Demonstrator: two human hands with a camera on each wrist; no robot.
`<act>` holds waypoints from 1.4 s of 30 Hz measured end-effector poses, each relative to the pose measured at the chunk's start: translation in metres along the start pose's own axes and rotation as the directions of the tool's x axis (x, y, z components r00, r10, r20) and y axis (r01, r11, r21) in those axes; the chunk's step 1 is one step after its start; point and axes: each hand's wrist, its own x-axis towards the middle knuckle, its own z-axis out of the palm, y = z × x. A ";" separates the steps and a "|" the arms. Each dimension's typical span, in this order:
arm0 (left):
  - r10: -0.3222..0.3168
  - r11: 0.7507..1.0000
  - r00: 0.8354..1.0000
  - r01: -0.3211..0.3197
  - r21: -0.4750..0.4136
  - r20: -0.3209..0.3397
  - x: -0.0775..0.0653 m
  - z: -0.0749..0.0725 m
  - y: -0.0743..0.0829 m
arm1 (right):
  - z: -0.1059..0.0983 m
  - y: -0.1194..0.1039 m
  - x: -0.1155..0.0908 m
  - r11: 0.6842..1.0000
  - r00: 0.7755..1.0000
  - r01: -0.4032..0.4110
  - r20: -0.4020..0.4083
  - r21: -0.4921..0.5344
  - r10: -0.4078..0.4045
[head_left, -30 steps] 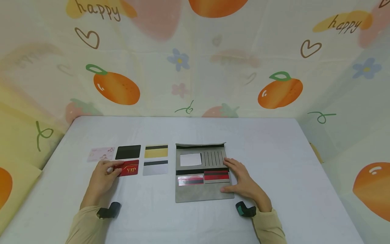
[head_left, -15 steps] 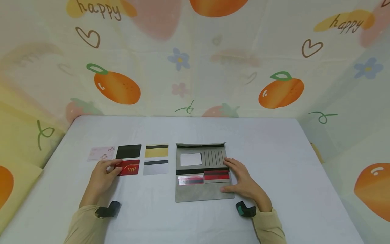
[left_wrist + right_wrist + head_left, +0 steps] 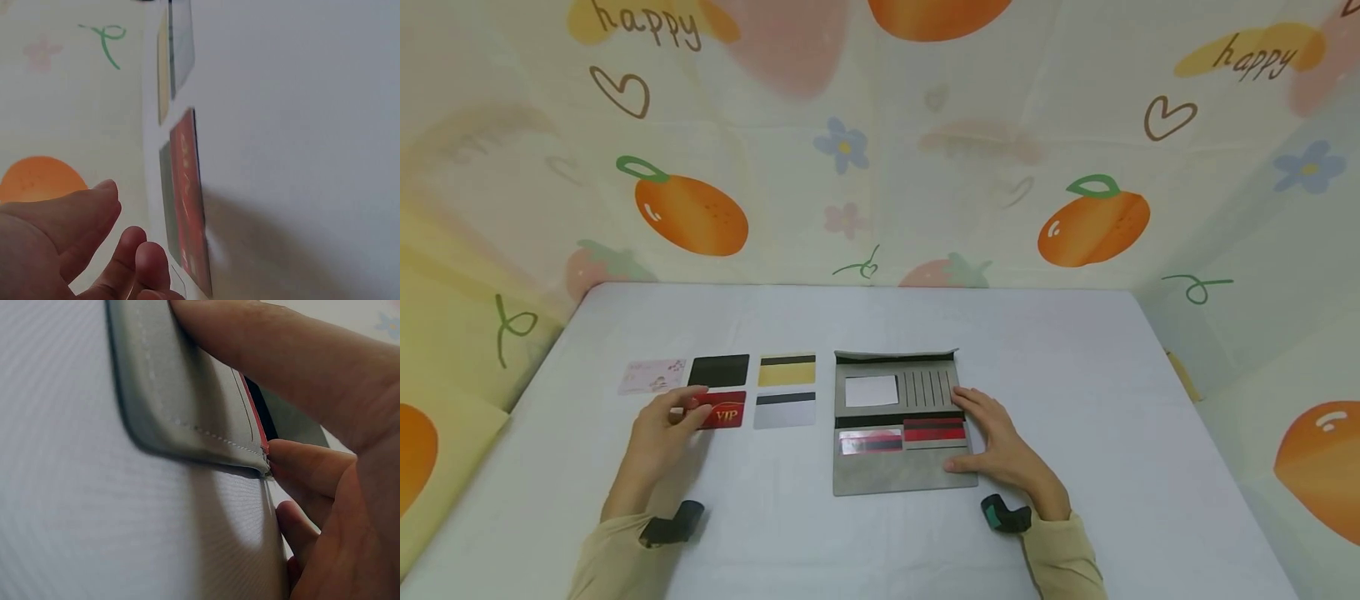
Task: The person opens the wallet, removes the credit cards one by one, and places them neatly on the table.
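My left hand (image 3: 658,433) is over the left end of a red VIP card (image 3: 727,410), which lies flat on the white tablecloth. In the left wrist view its thumb and fingers (image 3: 151,259) are spread apart, with nothing pinched between them. An open grey wallet (image 3: 865,479) lies to the right, its top flap raised a little. Two cards sit in its lower slots, a red striped card (image 3: 934,430) and a pink-silver card (image 3: 871,442). My right hand (image 3: 1006,446) rests at the wallet's right side, thumb on the lower panel, fingers along the upper edge.
Around the VIP card lie a pale pink card (image 3: 652,377), a black card (image 3: 718,371), a gold card (image 3: 787,372) and a silver card (image 3: 785,410). A white card (image 3: 871,391) shows in the wallet's upper panel. A patterned cloth (image 3: 880,167) hangs behind the table.
My left fingers touched the VIP card's left end earlier; the hand has now risen slightly off it. The card has shifted a touch. My right hand and the wallet stay put.
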 end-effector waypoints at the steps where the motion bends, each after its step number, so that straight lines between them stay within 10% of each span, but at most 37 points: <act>1: 0.002 1.000 1.000 -0.002 -0.009 0.008 -0.001 0.001 0.003 | 0.000 0.000 0.000 1.000 1.000 0.001 0.000 0.000 -0.001; 12: 0.119 0.993 0.991 -0.117 -0.029 0.059 -0.012 0.022 0.029 | 0.000 0.001 0.000 1.000 1.000 -0.002 0.005 0.000 0.002; 42: 0.146 0.981 0.968 -0.116 -0.153 0.204 -0.027 0.095 0.071 | -0.001 0.003 0.001 1.000 1.000 -0.003 0.019 -0.014 0.003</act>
